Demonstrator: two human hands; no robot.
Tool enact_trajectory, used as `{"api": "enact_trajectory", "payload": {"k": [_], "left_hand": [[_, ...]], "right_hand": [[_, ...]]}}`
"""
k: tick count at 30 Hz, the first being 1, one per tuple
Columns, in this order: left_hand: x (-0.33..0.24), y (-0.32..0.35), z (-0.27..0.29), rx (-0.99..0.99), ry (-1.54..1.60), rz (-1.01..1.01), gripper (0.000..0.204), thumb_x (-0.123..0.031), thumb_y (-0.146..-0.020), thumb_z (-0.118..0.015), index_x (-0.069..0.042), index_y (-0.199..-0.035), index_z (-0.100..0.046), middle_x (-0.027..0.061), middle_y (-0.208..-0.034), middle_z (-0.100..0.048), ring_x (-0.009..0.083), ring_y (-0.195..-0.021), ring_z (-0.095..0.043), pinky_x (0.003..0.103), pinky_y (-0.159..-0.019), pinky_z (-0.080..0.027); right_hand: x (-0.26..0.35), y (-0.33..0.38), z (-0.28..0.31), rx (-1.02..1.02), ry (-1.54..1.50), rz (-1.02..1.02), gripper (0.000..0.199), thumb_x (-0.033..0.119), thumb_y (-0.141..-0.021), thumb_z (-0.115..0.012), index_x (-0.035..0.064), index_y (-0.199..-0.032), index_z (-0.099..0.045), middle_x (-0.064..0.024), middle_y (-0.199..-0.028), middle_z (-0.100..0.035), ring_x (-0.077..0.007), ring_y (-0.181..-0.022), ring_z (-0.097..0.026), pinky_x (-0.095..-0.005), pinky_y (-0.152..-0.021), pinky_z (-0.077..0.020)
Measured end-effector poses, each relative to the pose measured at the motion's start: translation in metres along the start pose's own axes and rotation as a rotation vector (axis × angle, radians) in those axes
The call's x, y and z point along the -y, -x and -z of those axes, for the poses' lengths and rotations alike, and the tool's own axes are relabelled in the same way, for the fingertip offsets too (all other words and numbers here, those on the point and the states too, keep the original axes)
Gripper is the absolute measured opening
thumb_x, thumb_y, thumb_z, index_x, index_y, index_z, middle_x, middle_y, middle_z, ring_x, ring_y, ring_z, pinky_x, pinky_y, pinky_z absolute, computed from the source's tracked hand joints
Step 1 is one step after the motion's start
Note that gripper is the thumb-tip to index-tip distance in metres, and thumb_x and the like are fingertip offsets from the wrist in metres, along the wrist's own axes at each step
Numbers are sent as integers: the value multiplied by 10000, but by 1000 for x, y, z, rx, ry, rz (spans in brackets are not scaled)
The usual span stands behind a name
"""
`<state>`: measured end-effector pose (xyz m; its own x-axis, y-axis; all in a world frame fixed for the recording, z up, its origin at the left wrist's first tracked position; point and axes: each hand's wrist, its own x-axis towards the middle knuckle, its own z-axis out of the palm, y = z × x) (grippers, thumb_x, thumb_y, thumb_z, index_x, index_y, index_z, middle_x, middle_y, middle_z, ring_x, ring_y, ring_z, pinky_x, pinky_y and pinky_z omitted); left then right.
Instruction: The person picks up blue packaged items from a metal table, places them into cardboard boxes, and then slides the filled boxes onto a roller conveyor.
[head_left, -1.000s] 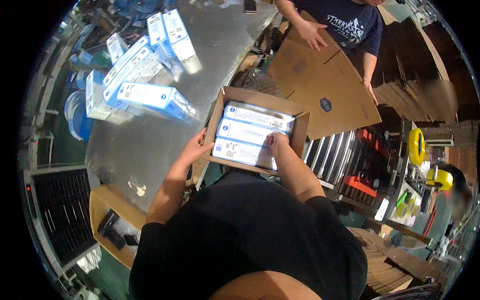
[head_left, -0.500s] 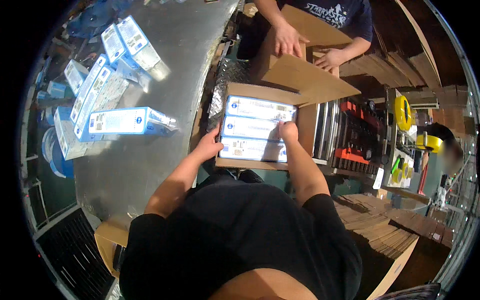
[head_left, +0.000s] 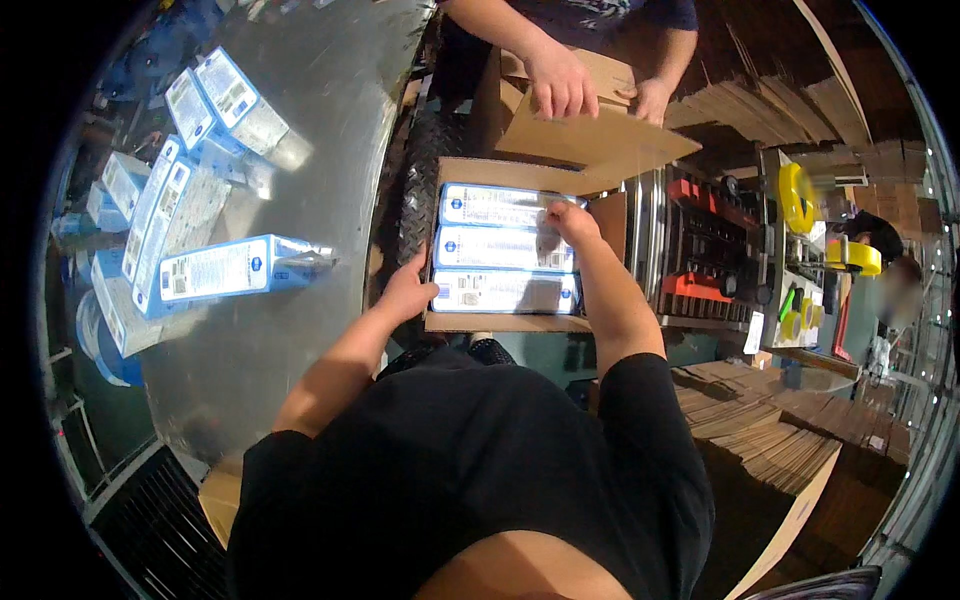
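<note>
An open cardboard carton (head_left: 612,250) stands in front of me, with three blue-and-white packages lying side by side in it. My left hand (head_left: 408,290) is wrapped round the carton's left wall, thumb over the rim beside the nearest package (head_left: 505,293). Inside the carton, my right hand (head_left: 574,223) has its fingers curled at the right end of the farthest package (head_left: 500,206), close to the middle package (head_left: 500,250). Its fingertips are partly hidden. Just beyond, a co-worker's hands (head_left: 562,82) hold flaps of another cardboard box (head_left: 555,130).
On the metal table (head_left: 300,350) at left lie several similar blue-and-white packages (head_left: 215,270). A roller conveyor (head_left: 645,250) and red-and-black machine parts (head_left: 700,285) stand right of the carton. Yellow tape rolls (head_left: 795,198) sit farther right, and stacked flat cardboard (head_left: 760,440) at lower right.
My right hand has moved from the middle package's right end to the farthest one's. My left hand still holds the carton wall. The co-worker's hand has shifted onto the near flap.
</note>
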<state>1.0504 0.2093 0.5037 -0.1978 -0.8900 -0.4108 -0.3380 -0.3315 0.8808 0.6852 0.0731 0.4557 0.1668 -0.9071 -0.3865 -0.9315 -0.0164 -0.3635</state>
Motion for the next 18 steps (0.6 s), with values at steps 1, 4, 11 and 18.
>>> {"api": "enact_trajectory", "payload": {"k": [1, 4, 11, 18], "left_hand": [[2, -1, 0, -8, -37, -14, 857, -65, -730, -584, -72, -1510, -230, 176, -1239, -602, 177, -980, -624, 282, -884, -467], [2, 1, 3, 4, 49, -88, 847, -40, -737, -574, -66, -1510, -229, 175, -1249, -599, 172, -1029, -607, 283, -912, -455], [0, 0, 10, 63, 209, -15, 754, 13, -773, -578, -58, -1480, -325, 67, -1334, -536, 143, -1192, -506, 267, -1011, -388], [17, -1, 16, 3, 36, -95, 859, -194, -761, -661, 3, -1483, -239, 275, -1409, -430, 340, -1288, -470, 356, -1045, -377]], "right_hand": [[-2, -4, -3, 6, -100, -21, 170, 269, -883, -620, 129, -973, -655, -126, -933, -671, -300, -882, -632, -391, -760, -493], [-3, -3, -13, 42, -168, 61, 197, 243, -853, -674, 119, -1005, -672, -120, -953, -681, -277, -882, -635, -363, -787, -496], [55, 11, -22, -188, -188, -192, 193, 246, -853, -618, 140, -1015, -629, -111, -1096, -618, -325, -989, -609, -398, -826, -500], [78, 85, 45, -779, -20, -88, 290, 156, -848, -615, 47, -1117, -614, -170, -1083, -632, -358, -1014, -602, -448, -857, -485]]}}
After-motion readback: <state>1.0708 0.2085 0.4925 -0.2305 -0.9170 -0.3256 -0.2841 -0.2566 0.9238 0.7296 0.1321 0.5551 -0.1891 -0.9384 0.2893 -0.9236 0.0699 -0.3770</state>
